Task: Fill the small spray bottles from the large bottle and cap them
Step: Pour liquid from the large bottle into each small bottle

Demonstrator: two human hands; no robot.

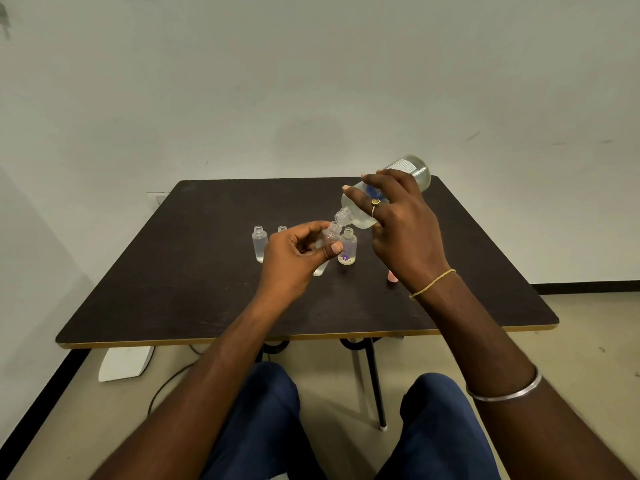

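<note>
My right hand (401, 223) grips the large clear bottle (414, 169), tilted down to the left so that its open neck meets the mouth of a small clear bottle (331, 233). My left hand (294, 254) holds that small bottle slightly tilted above the table. Just right of it stands a small uncapped bottle with a purple flower print (347, 249). Another uncapped small bottle (259, 244) stands to the left, and the neck of a third small bottle (282, 229) shows behind my left hand.
The dark square table (173, 289) stands against a white wall. A small pink object (392, 277) lies on the table under my right wrist. Below the table are its metal legs, a white block (124, 363) and a cable on the floor.
</note>
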